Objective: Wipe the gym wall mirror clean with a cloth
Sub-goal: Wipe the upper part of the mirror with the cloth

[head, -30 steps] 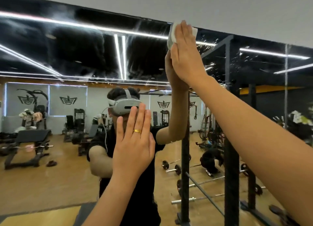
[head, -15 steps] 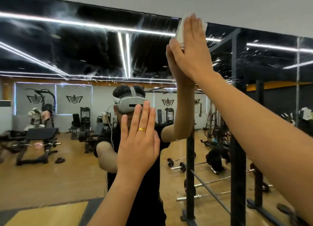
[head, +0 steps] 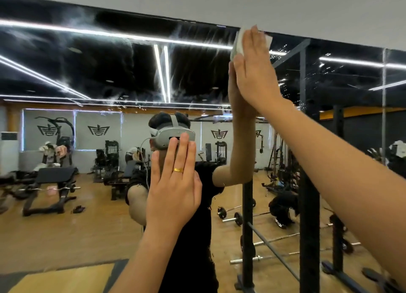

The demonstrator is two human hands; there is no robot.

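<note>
The right hand (head: 256,73), fingers straight, presses the white cloth (head: 238,44) flat against the mirror (head: 87,73) at its top edge, upper right. The left hand (head: 173,193), fingers also straight and wearing a gold ring (head: 178,170), seems to rest flat on the glass, lower centre.

left hand (head: 173,193): flat, fingers straight, raised upright | right hand (head: 254,73): flat, fingers straight, reaching high

white cloth (head: 238,43); gold ring (head: 178,170)
</note>
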